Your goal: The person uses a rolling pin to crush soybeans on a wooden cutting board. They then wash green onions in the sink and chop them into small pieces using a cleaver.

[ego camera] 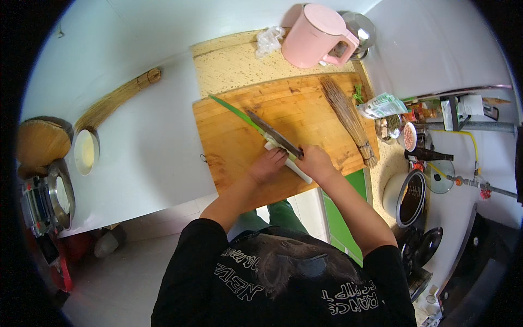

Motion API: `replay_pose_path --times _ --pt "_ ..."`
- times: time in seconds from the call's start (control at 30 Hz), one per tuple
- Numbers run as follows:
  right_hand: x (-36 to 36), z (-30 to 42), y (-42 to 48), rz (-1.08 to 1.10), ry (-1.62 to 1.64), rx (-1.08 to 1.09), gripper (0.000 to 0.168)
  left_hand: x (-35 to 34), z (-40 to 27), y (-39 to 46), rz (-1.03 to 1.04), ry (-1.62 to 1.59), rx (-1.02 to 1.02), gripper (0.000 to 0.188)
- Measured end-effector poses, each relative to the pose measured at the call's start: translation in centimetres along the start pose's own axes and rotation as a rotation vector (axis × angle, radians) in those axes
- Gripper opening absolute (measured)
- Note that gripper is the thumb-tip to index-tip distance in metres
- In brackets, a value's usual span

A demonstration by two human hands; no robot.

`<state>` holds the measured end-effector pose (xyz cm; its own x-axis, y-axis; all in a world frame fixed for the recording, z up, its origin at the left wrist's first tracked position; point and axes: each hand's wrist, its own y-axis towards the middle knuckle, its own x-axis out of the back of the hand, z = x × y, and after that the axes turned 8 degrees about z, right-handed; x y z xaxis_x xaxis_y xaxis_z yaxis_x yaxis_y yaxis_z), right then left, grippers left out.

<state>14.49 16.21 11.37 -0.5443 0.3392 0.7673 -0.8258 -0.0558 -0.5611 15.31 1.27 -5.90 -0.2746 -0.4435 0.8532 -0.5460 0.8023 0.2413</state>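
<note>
My right hand is closed round the handle of a kitchen knife, its dark blade pointing up and to the left. Along the blade lies a long green leaf, seemingly of a leek or scallion, with a pale lower part near my fingers. My left hand presses on the pale part, fingertips close to the blade. Under both hands a white strip-like object slants across the wooden cutting board; its kind is unclear. The edge between blade and stalk is partly hidden by my fingers.
A bundled straw brush lies on the board's right side. Behind stand a pink kettle and a crumpled plastic bag. Jars, a dark bottle and a pot line the right; a straw brush and bowl are left.
</note>
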Motion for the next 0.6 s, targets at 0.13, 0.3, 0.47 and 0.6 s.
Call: replay_pose_path --times 0.13,0.3,0.47,0.6 --pt "0.0 -0.5 -0.8 0.0 -0.006 -0.009 0.017 0.4 -0.3 0.0 -0.026 -0.005 -0.004 0.041" --pt "0.1 -2.9 -3.6 0.047 -0.045 -0.054 0.016 0.4 -0.2 0.0 0.0 0.032 0.016 0.042" --pt "0.1 -3.8 -5.8 0.023 -0.045 -0.112 0.014 0.7 -0.4 0.1 0.009 0.047 0.026 0.04" --pt "-0.3 -5.6 -7.4 0.006 -0.038 -0.128 0.012 1.3 -1.1 0.4 -0.004 0.002 0.057 0.038"
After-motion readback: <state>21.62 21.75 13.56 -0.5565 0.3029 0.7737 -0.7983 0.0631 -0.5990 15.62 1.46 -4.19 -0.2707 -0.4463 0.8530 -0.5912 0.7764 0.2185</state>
